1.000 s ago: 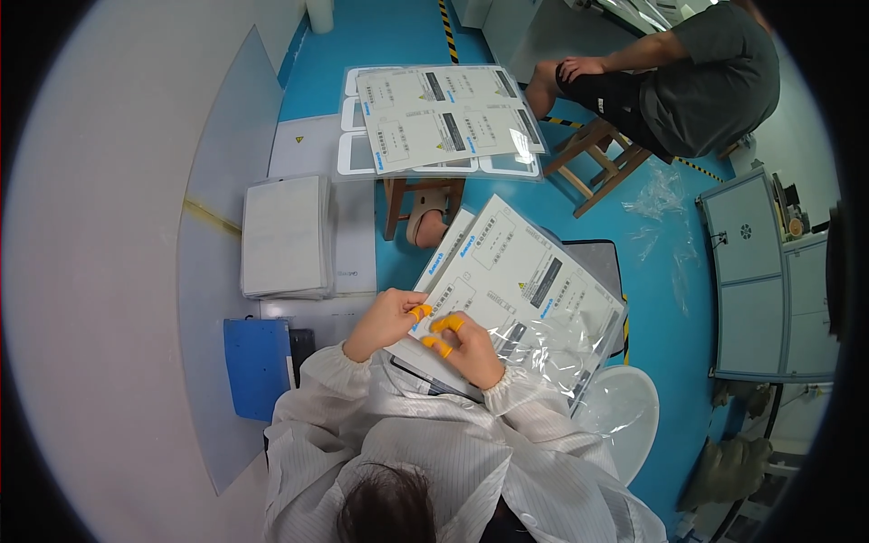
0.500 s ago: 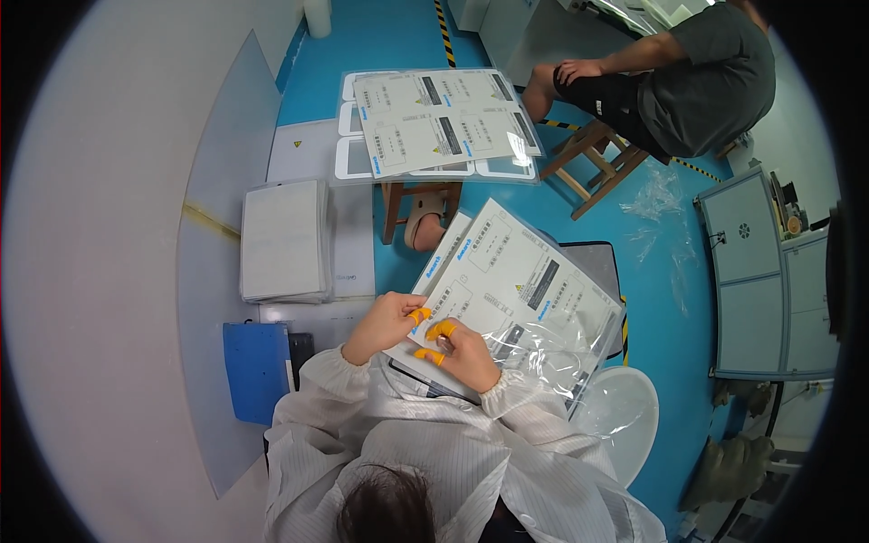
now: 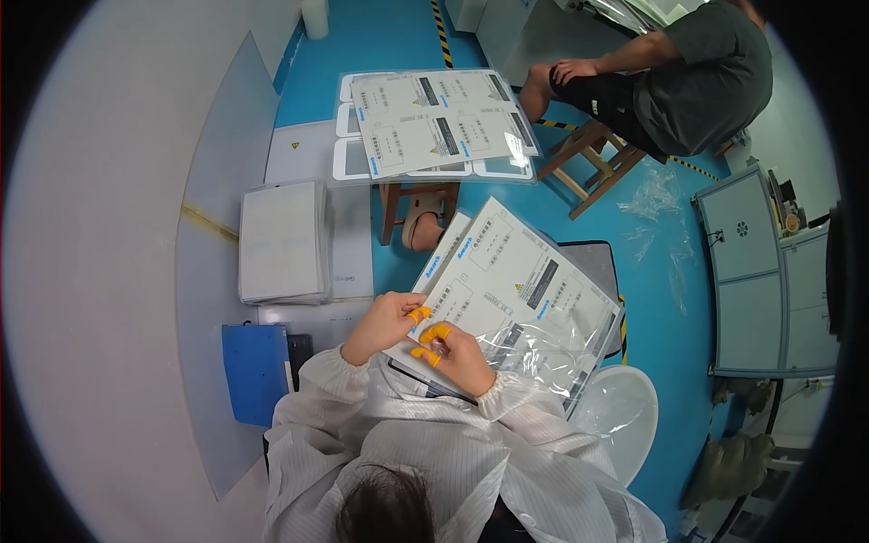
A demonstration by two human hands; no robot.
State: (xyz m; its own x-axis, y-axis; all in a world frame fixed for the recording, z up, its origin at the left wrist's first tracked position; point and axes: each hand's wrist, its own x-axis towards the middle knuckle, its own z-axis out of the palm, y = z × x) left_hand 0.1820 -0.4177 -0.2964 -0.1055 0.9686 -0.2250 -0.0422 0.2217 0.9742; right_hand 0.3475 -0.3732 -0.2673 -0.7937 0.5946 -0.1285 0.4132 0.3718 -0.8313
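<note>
A stack of white printed panel sheets [image 3: 489, 271] with black diagrams and blue lettering lies slanted in front of me, over my lap. My left hand [image 3: 387, 324] is closed on the left edge of the top sheet, a yellow finger cot on one fingertip. Just right of it, my right hand [image 3: 460, 355] curls over the near left corner, its thumb and index finger in yellow cots drawn together. Whatever lies between those fingertips is too small to make out. Crumpled clear film [image 3: 548, 353] spreads over the sheet's near right part, beside my right hand.
Ahead, more printed sheets [image 3: 444, 122] lie on a low stool [image 3: 391, 204]. Left are a pile of white sheets [image 3: 282, 240] and a blue box [image 3: 253, 373]. A white round bin [image 3: 641, 407] stands right. Another person [image 3: 706, 81] sits far right; loose film [image 3: 656, 204] lies on the floor.
My right hand has shifted slightly left, and its thumb and index fingertips have come closer together. My left hand stays at the sheet's edge.
</note>
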